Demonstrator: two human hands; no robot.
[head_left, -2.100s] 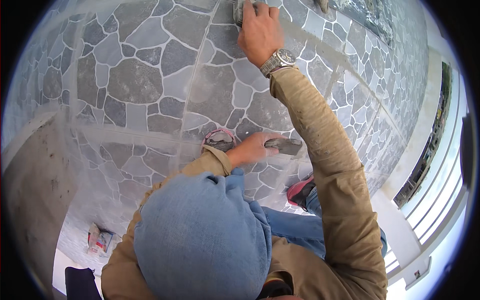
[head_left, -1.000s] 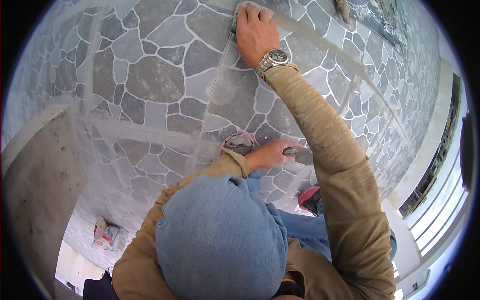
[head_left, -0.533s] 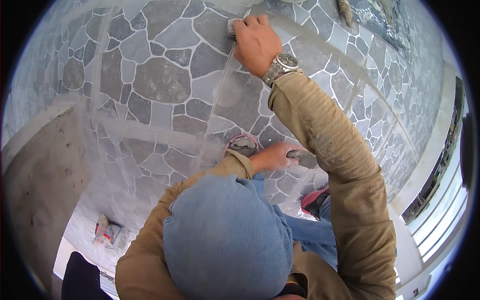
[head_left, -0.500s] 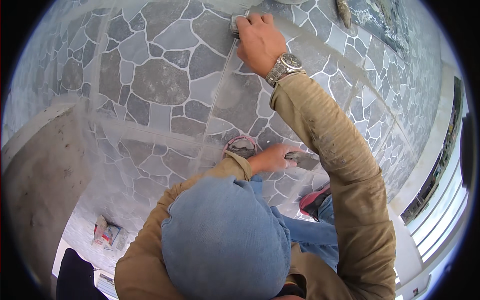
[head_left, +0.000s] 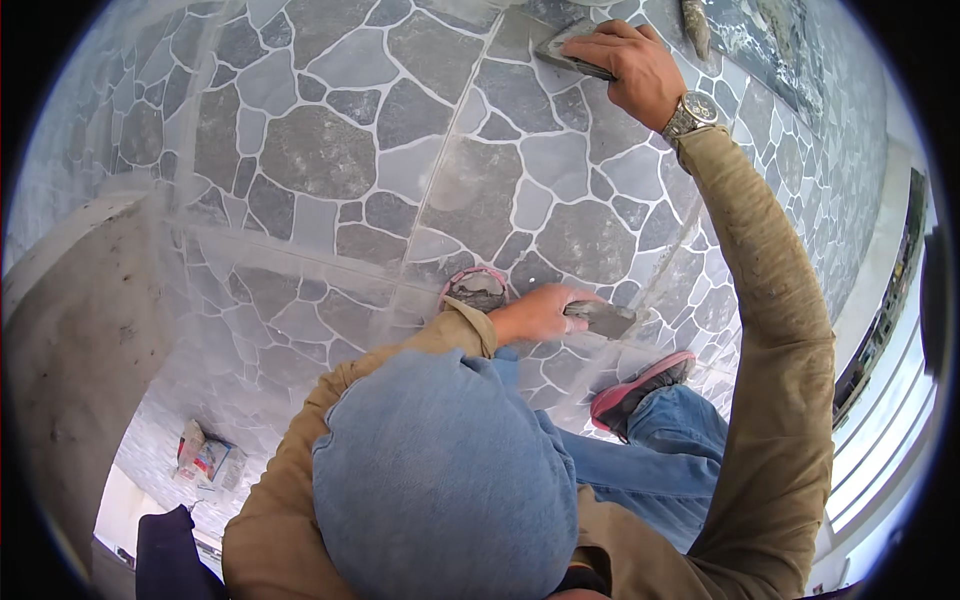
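Observation:
My right hand (head_left: 640,72), with a metal watch at the wrist, is closed on a flat grey grout float (head_left: 562,45). The float lies on the stone-patterned tiles (head_left: 320,155) at the far side, tilted so that one corner points left. Close to my body, my left hand (head_left: 535,315) is wrapped round a small grey scraper (head_left: 603,319). Its flat, smeared blade sticks out to the right, above the floor. Pale joints run between the grey stone shapes, and a dusty film covers some tiles.
Beside my left wrist is one shoe (head_left: 477,289); another shoe (head_left: 640,393) stands to the right. A dirty tool handle (head_left: 696,30) and a smeared dark board (head_left: 765,45) lie at the far right. A grey wall (head_left: 90,370) rises on the left, near a crumpled bag (head_left: 208,457).
My right hand has swept to the right with the float, uncovering tiles where the forearm was. My left hand stays nearly in place with the scraper. More of the right shoe shows.

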